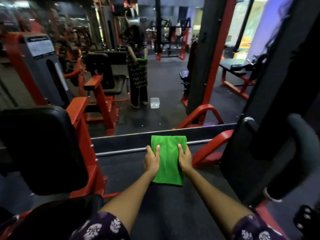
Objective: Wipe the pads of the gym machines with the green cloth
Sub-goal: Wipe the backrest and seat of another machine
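Both outstretched hands grip the folded green cloth.

Ahead of you a wall mirror reflects the gym. In it: a clear plastic tub on dark floor, near a reflected person.

The dark rubber floor runs ahead to a wall mirror. On it stand red-framed gym machines: one with a black pad along the left edge, another with a dark upright along the right edge. A red curved foot rests on the floor at the mirror's base.
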Tool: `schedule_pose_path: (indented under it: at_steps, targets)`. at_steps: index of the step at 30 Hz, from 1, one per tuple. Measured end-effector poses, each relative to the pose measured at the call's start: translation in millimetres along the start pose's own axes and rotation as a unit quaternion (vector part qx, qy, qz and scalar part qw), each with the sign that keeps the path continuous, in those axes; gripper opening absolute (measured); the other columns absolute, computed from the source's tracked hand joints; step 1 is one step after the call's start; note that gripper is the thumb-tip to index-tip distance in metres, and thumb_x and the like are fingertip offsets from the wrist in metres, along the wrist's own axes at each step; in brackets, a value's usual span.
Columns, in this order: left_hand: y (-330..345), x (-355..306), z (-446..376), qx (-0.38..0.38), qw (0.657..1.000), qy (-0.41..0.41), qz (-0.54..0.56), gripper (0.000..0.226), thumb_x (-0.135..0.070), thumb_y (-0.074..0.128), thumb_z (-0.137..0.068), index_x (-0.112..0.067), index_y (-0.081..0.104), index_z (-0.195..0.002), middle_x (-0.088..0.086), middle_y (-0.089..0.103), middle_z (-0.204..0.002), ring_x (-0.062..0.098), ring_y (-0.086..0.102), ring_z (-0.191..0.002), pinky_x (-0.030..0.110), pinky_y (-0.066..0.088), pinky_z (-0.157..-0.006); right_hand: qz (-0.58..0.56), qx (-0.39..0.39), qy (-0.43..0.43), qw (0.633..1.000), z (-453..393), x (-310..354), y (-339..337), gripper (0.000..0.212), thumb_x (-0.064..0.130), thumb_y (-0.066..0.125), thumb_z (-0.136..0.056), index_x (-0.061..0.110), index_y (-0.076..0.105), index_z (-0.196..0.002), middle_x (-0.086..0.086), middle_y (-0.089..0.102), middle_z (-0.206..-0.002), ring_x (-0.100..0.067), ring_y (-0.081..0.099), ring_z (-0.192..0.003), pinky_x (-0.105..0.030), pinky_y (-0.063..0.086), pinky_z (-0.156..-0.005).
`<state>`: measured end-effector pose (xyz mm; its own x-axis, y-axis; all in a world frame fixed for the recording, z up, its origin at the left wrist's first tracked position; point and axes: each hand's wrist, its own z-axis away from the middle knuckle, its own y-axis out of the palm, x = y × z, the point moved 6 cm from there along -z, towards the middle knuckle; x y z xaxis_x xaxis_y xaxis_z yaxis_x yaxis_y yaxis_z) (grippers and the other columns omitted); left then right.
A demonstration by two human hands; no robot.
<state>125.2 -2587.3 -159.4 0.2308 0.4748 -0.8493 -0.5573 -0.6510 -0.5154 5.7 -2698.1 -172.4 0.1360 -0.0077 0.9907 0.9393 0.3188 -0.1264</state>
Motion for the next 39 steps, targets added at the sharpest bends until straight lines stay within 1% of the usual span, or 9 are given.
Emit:
schedule_pose_path:
  at_steps: [3, 6, 9, 12, 16, 22, 30, 32, 39]
  targets:
    - [21, -13, -4, 0.049, 0.997, 0.044, -0.034, 0.058, -0.051, 0.034, -0.097, -0.004, 0.034, -0.130, 0.019, 0.058, -0.123, 0.038, 0.055, -0.110, 0.042, 0.044, -0.086, 0.028, -0.057, 0.003, 0.998, 1, -4, -28, 0.034, 0.023, 0.045, -0.100, 0.006, 0.054, -0.128, -0.013, 0.060, -0.125, -0.026, 0.054, -0.115, -0.019, 0.036, -0.084]
    - [46, -26, -1, 0.115, 0.988, 0.092, -0.051, 0.049, -0.047, 0.035, -0.098, -0.004, 0.037, -0.121, 0.020, 0.060, -0.117, 0.038, 0.057, -0.106, 0.041, 0.044, -0.083, 0.044, -0.106, 0.015, 0.993, 9, -15, -58, 0.037, 0.026, 0.044, -0.100, 0.009, 0.051, -0.133, -0.013, 0.058, -0.129, -0.030, 0.052, -0.120, -0.025, 0.036, -0.091]
    - [82, -34, 8, 0.189, 0.973, 0.112, -0.073, 0.058, -0.049, 0.034, -0.097, -0.005, 0.033, -0.135, 0.021, 0.056, -0.128, 0.039, 0.053, -0.114, 0.043, 0.044, -0.091, 0.045, -0.169, 0.041, 0.984, 24, -32, -95, 0.039, 0.030, 0.043, -0.100, 0.012, 0.050, -0.134, -0.011, 0.057, -0.130, -0.029, 0.051, -0.122, -0.027, 0.036, -0.095]
    - [120, -38, 36, 0.260, 0.947, 0.150, -0.117, 0.061, -0.046, 0.033, -0.099, -0.002, 0.026, -0.142, 0.022, 0.049, -0.136, 0.039, 0.049, -0.121, 0.041, 0.040, -0.096, 0.021, -0.232, 0.074, 0.970, 54, -54, -135, 0.038, 0.029, 0.044, -0.100, 0.010, 0.051, -0.132, -0.011, 0.059, -0.128, -0.028, 0.051, -0.121, -0.026, 0.036, -0.094]
    - [166, -31, 80, 0.331, 0.910, 0.196, -0.153, 0.048, -0.043, 0.033, -0.100, -0.002, 0.037, -0.124, 0.025, 0.058, -0.122, 0.040, 0.055, -0.111, 0.042, 0.043, -0.088, 0.019, -0.293, 0.137, 0.946, 103, -88, -182, 0.038, 0.031, 0.046, -0.099, 0.008, 0.054, -0.128, -0.015, 0.060, -0.126, -0.032, 0.052, -0.120, -0.034, 0.038, -0.100]
    - [225, -17, 175, 0.440, 0.843, 0.246, -0.187, 0.045, -0.044, 0.035, -0.099, -0.002, 0.038, -0.115, 0.026, 0.059, -0.117, 0.041, 0.056, -0.108, 0.042, 0.043, -0.085, 0.014, -0.401, 0.194, 0.895, 199, -131, -248, 0.036, 0.030, 0.045, -0.099, 0.012, 0.054, -0.129, -0.011, 0.059, -0.128, -0.029, 0.052, -0.120, -0.041, 0.037, -0.105]
    - [293, -37, 303, 0.523, 0.767, 0.310, -0.205, 0.052, -0.045, 0.034, -0.099, 0.000, 0.036, -0.125, 0.026, 0.057, -0.122, 0.042, 0.055, -0.111, 0.042, 0.042, -0.086, -0.007, -0.513, 0.222, 0.829, 298, -151, -346, 0.039, 0.032, 0.048, -0.098, 0.010, 0.053, -0.129, -0.012, 0.062, -0.123, -0.029, 0.054, -0.117, -0.040, 0.040, -0.103]
    - [307, -47, 335, 0.536, 0.757, 0.316, -0.200, 0.055, -0.045, 0.033, -0.099, 0.000, 0.034, -0.130, 0.025, 0.055, -0.125, 0.041, 0.053, -0.114, 0.041, 0.041, -0.089, -0.013, -0.533, 0.221, 0.817, 318, -148, -374, 0.036, 0.032, 0.047, -0.098, 0.011, 0.056, -0.126, -0.009, 0.062, -0.122, -0.027, 0.054, -0.116, -0.036, 0.040, -0.100]
    - [373, -106, 441, 0.537, 0.738, 0.372, -0.168, 0.047, -0.045, 0.033, -0.099, -0.002, 0.038, -0.118, 0.025, 0.060, -0.117, 0.041, 0.057, -0.106, 0.044, 0.045, -0.086, -0.011, -0.588, 0.181, 0.788, 362, -141, -495, 0.031, 0.031, 0.048, -0.098, 0.014, 0.058, -0.122, -0.008, 0.064, -0.120, -0.027, 0.056, -0.114, -0.035, 0.043, -0.097]
